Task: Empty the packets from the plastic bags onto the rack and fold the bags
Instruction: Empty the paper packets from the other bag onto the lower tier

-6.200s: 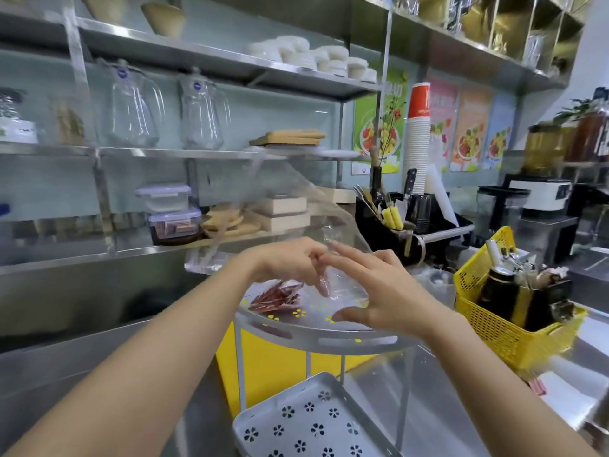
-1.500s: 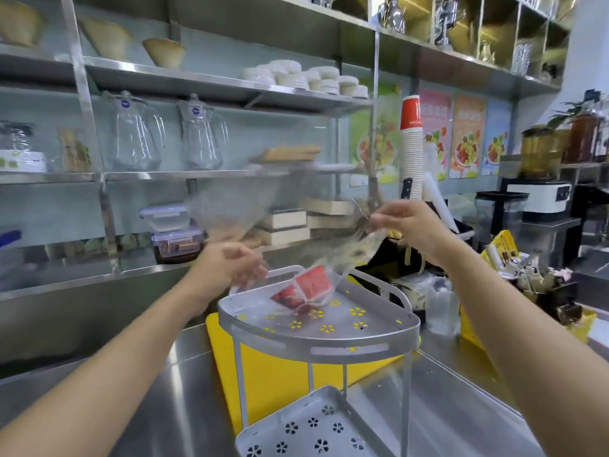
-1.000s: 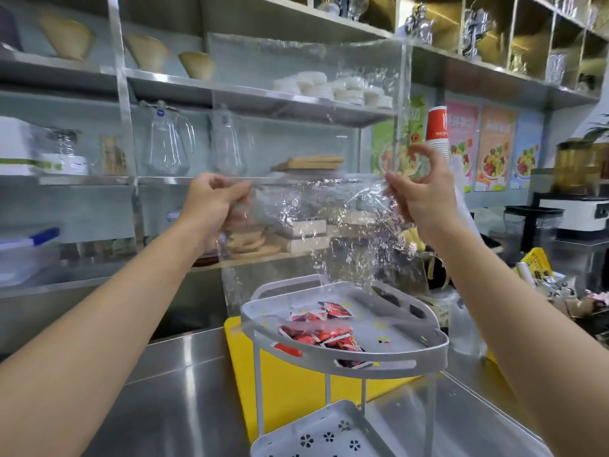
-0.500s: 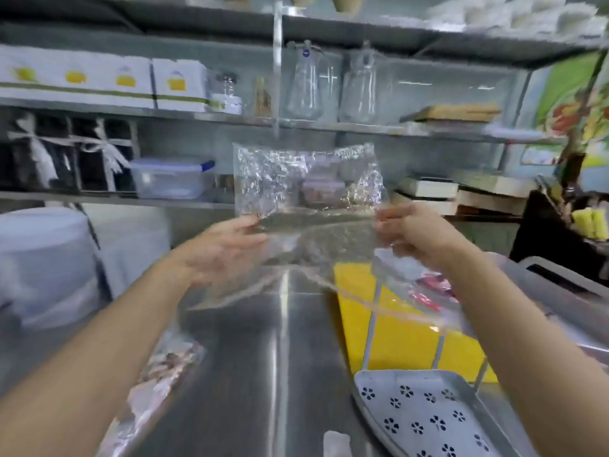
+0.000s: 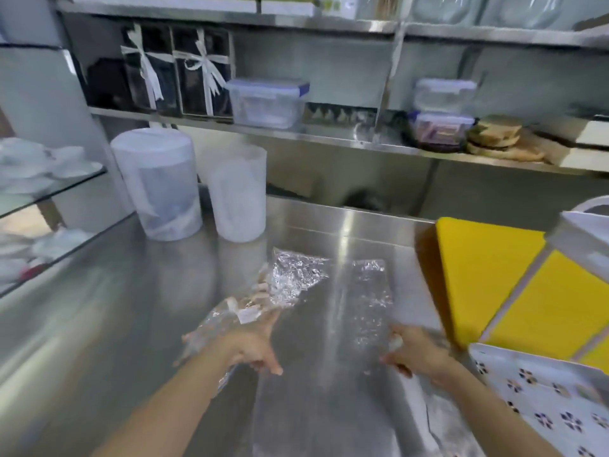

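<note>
Spreading plastic bag (image 5: 369, 301) on counter (image 5: 131, 324)

Commercial kitchen or café prep area, shown by the stainless-steel desk (image 5: 329, 232), steel wall shelves (image 5: 329, 140) above it holding lidded plastic food containers (image 5: 265, 102), and tall white tubs (image 5: 158, 183) standing on the desk below those shelves.

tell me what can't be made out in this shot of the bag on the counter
All in the head view:
- Rack: cut off by the right edge, so its top tray and any packets there are out of sight.
- Clear plastic bag: motion blur and glare on the steel counter hide its edges and any fold.
- Left hand and right hand: blurred; their grip on the bag is unclear.
</note>
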Available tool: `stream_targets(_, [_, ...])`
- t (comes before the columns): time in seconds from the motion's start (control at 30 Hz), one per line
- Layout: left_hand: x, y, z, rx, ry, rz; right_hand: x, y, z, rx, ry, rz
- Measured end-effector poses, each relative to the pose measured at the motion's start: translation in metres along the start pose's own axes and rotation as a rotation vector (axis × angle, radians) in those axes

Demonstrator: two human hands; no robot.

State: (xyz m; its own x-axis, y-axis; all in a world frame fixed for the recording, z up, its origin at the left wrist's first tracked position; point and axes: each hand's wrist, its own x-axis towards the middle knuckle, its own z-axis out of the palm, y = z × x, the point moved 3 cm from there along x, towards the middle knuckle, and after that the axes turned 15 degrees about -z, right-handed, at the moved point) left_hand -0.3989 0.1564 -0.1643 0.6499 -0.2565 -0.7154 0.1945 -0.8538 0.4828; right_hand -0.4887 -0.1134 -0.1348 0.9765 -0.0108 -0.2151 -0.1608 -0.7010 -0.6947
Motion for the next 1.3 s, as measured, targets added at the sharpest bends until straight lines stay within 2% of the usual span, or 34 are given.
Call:
stream_targets(0.07, [0.009, -0.008, 0.012, 0.037, 0.005, 0.010, 0.003, 0.008, 0.023, -0.012, -0.014, 0.060])
stream_targets(0.17, [0.015, -0.016, 0.017, 0.243, 0.136, 0.049, 0.005, 0.011, 0.041, -0.235, -0.085, 0.127])
stream_targets(0.3, [0.021, -0.021, 0.003, 0.210, 0.133, 0.072, 0.009, 0.024, 0.046, -0.543, -0.227, 0.253])
stream_targets(0.33, [0.020, -0.023, -0.004, 0.140, 0.195, 0.098, 0.012, 0.021, 0.044, -0.657, -0.244, 0.267])
stream_targets(0.4, [0.014, -0.026, -0.024, -0.020, 0.414, 0.160, 0.016, 0.003, 0.039, -0.792, -0.153, 0.265])
stream_targets(0.47, [0.012, -0.037, -0.044, 0.007, 0.692, 0.155, 0.025, -0.026, 0.045, -0.818, -0.004, 0.189])
stream_targets(0.53, [0.011, -0.050, -0.059, 0.111, 0.856, 0.076, 0.038, -0.058, 0.067, -0.633, 0.048, 0.034])
stream_targets(0.57, [0.014, -0.059, -0.063, 0.144, 0.871, 0.003, 0.043, -0.074, 0.082, -0.455, 0.055, -0.051])
stream_targets(0.63, [0.022, -0.077, -0.067, 0.168, 0.813, -0.137, 0.051, -0.105, 0.114, -0.176, 0.029, -0.175])
stream_targets(0.7, [0.030, -0.095, -0.068, 0.110, 0.714, -0.210, 0.062, -0.129, 0.149, -0.035, -0.005, -0.233])
stream_targets(0.8, [0.031, -0.108, -0.065, -0.114, 0.602, -0.093, 0.081, -0.147, 0.198, 0.069, -0.024, -0.183])
stream_targets(0.9, [0.021, -0.113, -0.061, -0.365, 0.458, 0.007, 0.096, -0.153, 0.225, 0.069, -0.001, -0.072])
stream_targets(1.1, [-0.006, -0.116, -0.048, -0.675, 0.006, 0.209, 0.101, -0.157, 0.229, 0.313, 0.177, 0.039])
stream_targets(1.23, [-0.011, -0.117, -0.045, -1.007, -0.323, 0.323, 0.093, -0.169, 0.210, 0.429, 0.177, 0.017])
stream_targets(1.3, [-0.012, -0.117, -0.046, -1.128, -0.394, 0.291, 0.093, -0.169, 0.199, 0.514, 0.118, -0.015])
